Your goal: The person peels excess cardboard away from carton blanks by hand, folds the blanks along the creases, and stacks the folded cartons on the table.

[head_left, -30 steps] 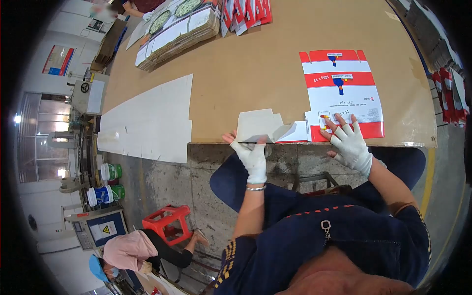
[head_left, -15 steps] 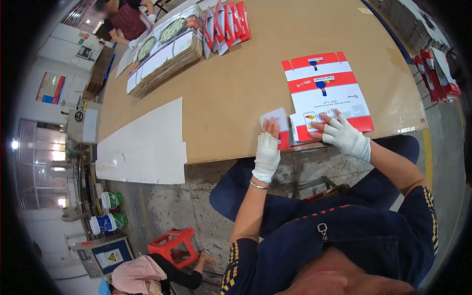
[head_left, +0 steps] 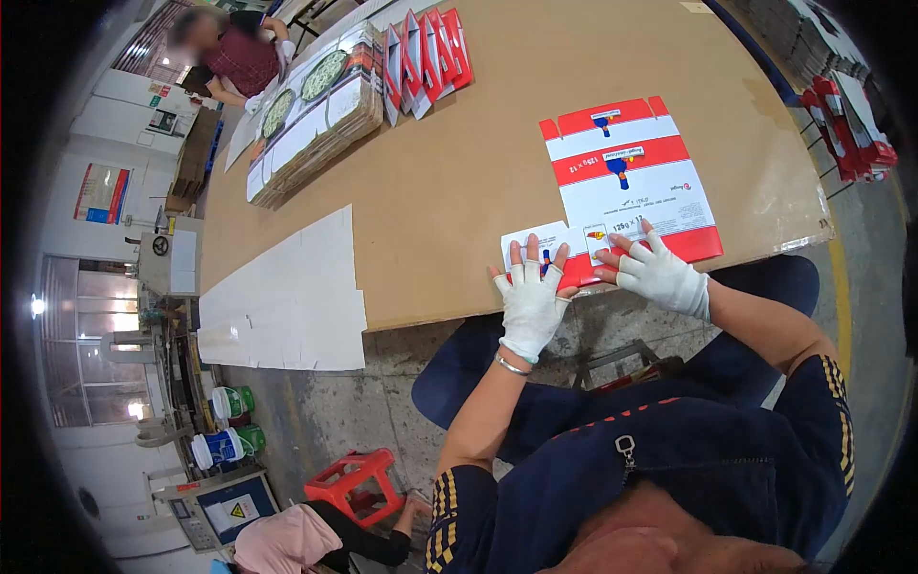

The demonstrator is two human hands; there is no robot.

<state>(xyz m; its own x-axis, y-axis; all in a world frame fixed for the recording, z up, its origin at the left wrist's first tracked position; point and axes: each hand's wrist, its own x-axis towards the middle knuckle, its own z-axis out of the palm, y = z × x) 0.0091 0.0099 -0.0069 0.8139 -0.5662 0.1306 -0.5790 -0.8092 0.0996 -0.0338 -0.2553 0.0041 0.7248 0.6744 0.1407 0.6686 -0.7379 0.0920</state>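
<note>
A flat red and white printed carton (head_left: 626, 196) lies near the front edge of the table, with a blue picture and lettering on it. My left hand (head_left: 533, 297), in a white fingerless glove, rests with fingers spread on the carton's left side flap (head_left: 521, 239), which lies flat beside the main panel. My right hand (head_left: 662, 273), gloved the same way, presses on the lower part of the main panel, its fingers apart. Neither hand grips anything.
Folded red and white cartons (head_left: 427, 62) stand at the table's back, next to a tied stack of printed cardboard (head_left: 320, 110). A white sheet (head_left: 287, 297) overhangs the front left. A person (head_left: 244, 53) works at the far left; another bends near a red stool (head_left: 356, 486).
The left flap was partly raised and blurred under my left hand; now it lies flat, with the fingers spread on it. My right hand has stayed almost in place.
</note>
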